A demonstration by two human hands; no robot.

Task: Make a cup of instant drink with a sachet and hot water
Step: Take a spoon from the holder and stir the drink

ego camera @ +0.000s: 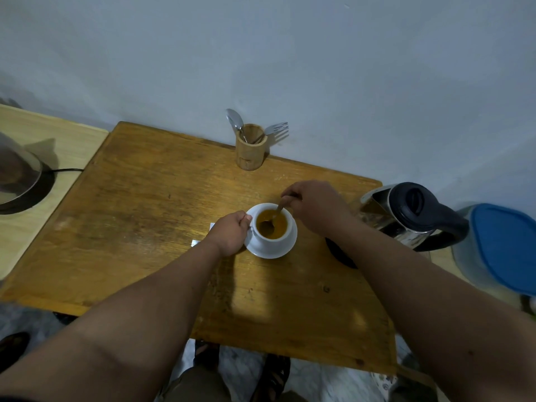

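Against the pale wall, your worn wooden table carries the white ceramic cup on its white saucer. Left hand grips the handle; right hand pinches the metal spoon. Stir slowly, keeping the bowl submerged.

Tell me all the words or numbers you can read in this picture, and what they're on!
None can be read.
The sachet, mostly hidden behind the left hand, shows no legible print.
The kettle, cup, wooden holder and blue-lidded container show no readable labels.
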